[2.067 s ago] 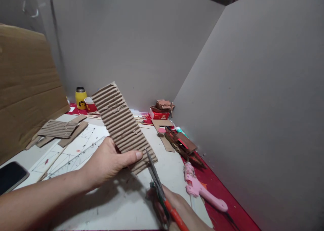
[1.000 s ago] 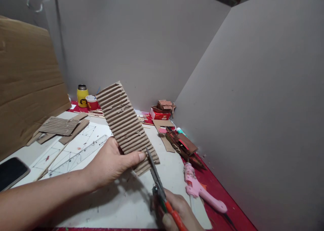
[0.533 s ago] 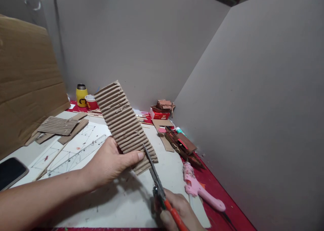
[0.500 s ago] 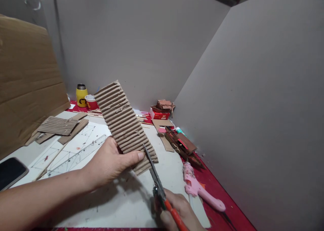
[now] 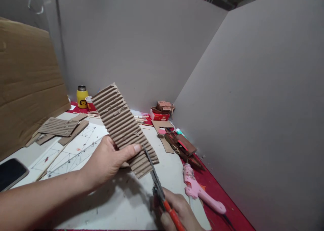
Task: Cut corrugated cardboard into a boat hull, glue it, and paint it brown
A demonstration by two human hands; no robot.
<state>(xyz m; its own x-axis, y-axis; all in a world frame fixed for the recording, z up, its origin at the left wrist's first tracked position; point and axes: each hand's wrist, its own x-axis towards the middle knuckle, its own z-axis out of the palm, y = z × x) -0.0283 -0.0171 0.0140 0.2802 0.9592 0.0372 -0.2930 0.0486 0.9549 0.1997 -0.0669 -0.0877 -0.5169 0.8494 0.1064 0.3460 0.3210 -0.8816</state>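
A strip of corrugated cardboard [image 5: 121, 119], its ridges bare, is held up at a slant above the white board. My left hand [image 5: 107, 160] grips it near the lower end, thumb on the ridged face and the fingers hidden behind. In my right hand [image 5: 179, 207] is a pair of scissors [image 5: 157, 180] with orange on the handle. The blades reach up to the strip's lower part, their tip lying over the ridges close to my left thumb. Whether the far blade is behind the cardboard cannot be seen.
On the left are a phone [image 5: 14, 172], cardboard pieces [image 5: 59, 126], a drawn sheet under a clear ruler [image 5: 73, 160], and a big cardboard panel [image 5: 27, 82]. A yellow bottle [image 5: 82, 97] stands behind. To the right lie a pink glue gun [image 5: 199, 190] and a brown model boat [image 5: 182, 145].
The cardboard strip has shifted slightly left and down at its top. My left thumb has moved a little up and left along it. The scissors have hardly moved.
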